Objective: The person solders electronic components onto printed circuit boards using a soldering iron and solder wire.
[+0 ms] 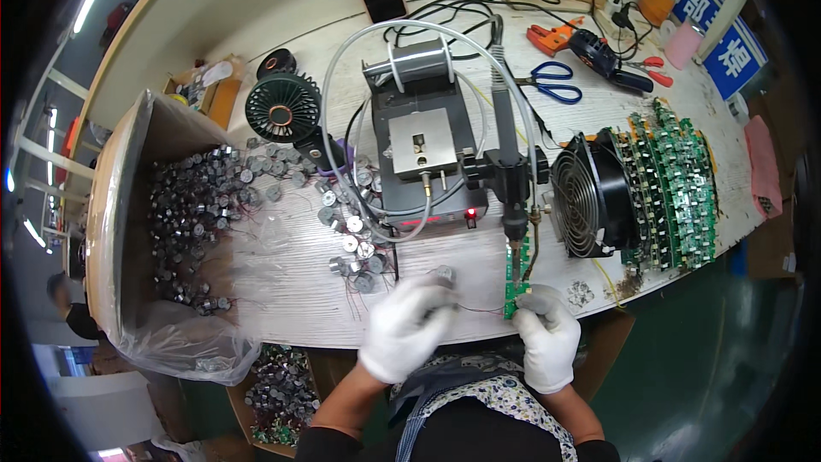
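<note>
Seems wire-soldering step: right hand (547,338) pinches green board (511,311) below iron (515,224); left hand (402,331) near motor (443,274) (blurred, cannot tell grip). Next probably needs steady wire (481,309).

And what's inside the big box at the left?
Inside the box, a heap of small round metal parts shows. Clear plastic hangs over its near edge. Whatever lies under the heap's top layer is covered.

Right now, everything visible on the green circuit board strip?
The circuit board strip is narrow and green, with small pale spots. It lies pointing away from the person, near the bench's front edge, beneath the soldering iron; tip contact is unclear. The right hand touches its near end, where a thin wire reaches it.
</note>
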A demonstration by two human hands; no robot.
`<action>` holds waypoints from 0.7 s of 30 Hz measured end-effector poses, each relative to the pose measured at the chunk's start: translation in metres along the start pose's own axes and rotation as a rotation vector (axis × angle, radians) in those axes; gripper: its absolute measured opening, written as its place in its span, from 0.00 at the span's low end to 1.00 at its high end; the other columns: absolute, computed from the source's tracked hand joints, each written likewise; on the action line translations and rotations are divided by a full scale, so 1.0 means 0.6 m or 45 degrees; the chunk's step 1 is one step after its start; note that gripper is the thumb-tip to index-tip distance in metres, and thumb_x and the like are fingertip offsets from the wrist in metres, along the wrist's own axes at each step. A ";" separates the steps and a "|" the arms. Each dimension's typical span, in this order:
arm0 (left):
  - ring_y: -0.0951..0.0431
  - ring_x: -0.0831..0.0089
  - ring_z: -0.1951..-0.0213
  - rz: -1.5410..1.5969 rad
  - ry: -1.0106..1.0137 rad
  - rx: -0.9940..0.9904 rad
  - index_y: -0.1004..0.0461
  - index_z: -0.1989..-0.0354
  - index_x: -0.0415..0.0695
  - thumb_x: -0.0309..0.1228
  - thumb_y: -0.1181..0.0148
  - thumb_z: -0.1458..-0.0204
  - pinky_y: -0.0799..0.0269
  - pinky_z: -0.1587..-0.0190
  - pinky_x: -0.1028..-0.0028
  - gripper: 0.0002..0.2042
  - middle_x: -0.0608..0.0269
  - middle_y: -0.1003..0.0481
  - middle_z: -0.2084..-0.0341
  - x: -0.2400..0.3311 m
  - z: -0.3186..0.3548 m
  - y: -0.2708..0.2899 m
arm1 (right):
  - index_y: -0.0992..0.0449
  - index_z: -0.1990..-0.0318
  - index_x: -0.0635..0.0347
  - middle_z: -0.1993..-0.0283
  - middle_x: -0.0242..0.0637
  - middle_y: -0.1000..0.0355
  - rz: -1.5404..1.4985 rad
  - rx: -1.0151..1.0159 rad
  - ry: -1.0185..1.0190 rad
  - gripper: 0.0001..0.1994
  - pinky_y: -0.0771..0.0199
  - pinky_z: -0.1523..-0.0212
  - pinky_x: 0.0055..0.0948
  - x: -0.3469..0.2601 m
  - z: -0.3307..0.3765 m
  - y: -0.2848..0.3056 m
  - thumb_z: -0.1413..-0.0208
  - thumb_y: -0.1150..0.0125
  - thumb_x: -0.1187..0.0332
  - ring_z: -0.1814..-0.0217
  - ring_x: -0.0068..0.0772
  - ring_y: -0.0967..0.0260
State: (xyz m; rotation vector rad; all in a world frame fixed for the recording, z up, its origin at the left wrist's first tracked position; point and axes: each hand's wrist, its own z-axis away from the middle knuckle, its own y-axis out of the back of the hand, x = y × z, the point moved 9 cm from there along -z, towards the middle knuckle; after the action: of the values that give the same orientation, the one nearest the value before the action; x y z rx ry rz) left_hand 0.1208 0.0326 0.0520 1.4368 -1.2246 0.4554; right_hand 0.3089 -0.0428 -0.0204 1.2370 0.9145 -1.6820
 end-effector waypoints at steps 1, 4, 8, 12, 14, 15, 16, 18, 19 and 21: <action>0.22 0.62 0.67 -0.121 -0.001 0.171 0.26 0.71 0.39 0.15 0.39 0.61 0.26 0.63 0.71 0.08 0.54 0.23 0.69 0.004 0.001 0.039 | 0.24 0.63 0.69 0.54 0.37 0.31 0.036 0.010 0.012 0.07 0.29 0.54 0.24 -0.002 0.000 0.001 0.51 0.39 0.81 0.55 0.25 0.31; 0.24 0.69 0.70 -0.566 0.050 0.578 0.26 0.70 0.37 0.12 0.39 0.58 0.28 0.67 0.73 0.09 0.58 0.25 0.71 -0.008 0.030 0.149 | 0.24 0.63 0.69 0.54 0.38 0.31 0.097 -0.013 0.054 0.07 0.30 0.55 0.23 -0.016 0.000 -0.005 0.51 0.39 0.81 0.56 0.25 0.31; 0.25 0.69 0.71 -0.680 0.093 0.560 0.25 0.67 0.37 0.15 0.36 0.58 0.29 0.67 0.75 0.09 0.57 0.25 0.70 -0.051 0.043 0.187 | 0.24 0.64 0.69 0.55 0.39 0.31 0.190 -0.036 0.112 0.07 0.30 0.58 0.23 -0.025 -0.002 -0.011 0.52 0.39 0.82 0.58 0.26 0.31; 0.25 0.68 0.70 -0.699 0.149 0.416 0.24 0.67 0.39 0.18 0.33 0.59 0.29 0.67 0.75 0.10 0.57 0.26 0.69 -0.057 0.030 0.155 | 0.24 0.65 0.69 0.56 0.38 0.32 0.318 -0.061 0.133 0.07 0.30 0.59 0.22 -0.032 -0.001 -0.020 0.53 0.39 0.82 0.58 0.26 0.32; 0.25 0.66 0.70 -0.814 0.221 0.379 0.22 0.69 0.40 0.22 0.32 0.60 0.29 0.67 0.72 0.09 0.58 0.27 0.67 -0.060 0.017 0.141 | 0.24 0.65 0.69 0.56 0.38 0.32 0.331 -0.054 0.144 0.07 0.31 0.60 0.21 -0.031 0.000 -0.021 0.53 0.39 0.82 0.59 0.26 0.32; 0.25 0.64 0.69 -0.926 0.198 0.319 0.22 0.69 0.41 0.23 0.32 0.60 0.29 0.66 0.71 0.08 0.57 0.27 0.67 -0.061 0.011 0.130 | 0.24 0.64 0.69 0.56 0.38 0.32 0.295 -0.055 0.115 0.07 0.31 0.60 0.21 -0.026 0.000 -0.021 0.53 0.39 0.82 0.58 0.26 0.32; 0.25 0.62 0.68 -1.034 0.172 0.256 0.22 0.69 0.42 0.24 0.32 0.60 0.29 0.65 0.70 0.08 0.57 0.27 0.66 -0.060 0.005 0.117 | 0.24 0.64 0.69 0.56 0.38 0.32 0.259 -0.051 0.087 0.07 0.31 0.60 0.21 -0.021 0.000 -0.019 0.53 0.39 0.82 0.58 0.26 0.32; 0.26 0.59 0.66 -1.005 0.173 0.276 0.22 0.70 0.43 0.24 0.34 0.58 0.29 0.64 0.68 0.06 0.56 0.27 0.67 -0.063 0.005 0.113 | 0.24 0.64 0.69 0.56 0.38 0.31 0.265 -0.053 0.097 0.07 0.31 0.60 0.21 -0.015 -0.001 -0.017 0.53 0.39 0.82 0.58 0.26 0.32; 0.26 0.59 0.66 -0.879 0.217 0.274 0.23 0.71 0.43 0.24 0.34 0.58 0.29 0.64 0.67 0.06 0.57 0.28 0.67 -0.074 0.008 0.114 | 0.23 0.64 0.69 0.56 0.38 0.31 0.268 -0.057 0.103 0.07 0.31 0.61 0.21 -0.014 -0.001 -0.017 0.53 0.38 0.82 0.58 0.26 0.32; 0.27 0.59 0.66 -0.753 0.258 0.271 0.24 0.72 0.43 0.24 0.34 0.59 0.30 0.63 0.66 0.05 0.58 0.29 0.68 -0.080 0.013 0.117 | 0.23 0.64 0.69 0.56 0.39 0.31 0.265 -0.055 0.116 0.07 0.31 0.60 0.21 -0.016 0.000 -0.017 0.53 0.38 0.82 0.58 0.27 0.32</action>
State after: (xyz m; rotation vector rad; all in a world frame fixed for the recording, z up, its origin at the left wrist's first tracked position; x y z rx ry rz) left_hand 0.0397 0.0583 0.0446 1.7977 -0.5587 0.3143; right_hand 0.3009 -0.0367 -0.0102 1.3405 0.8406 -1.4459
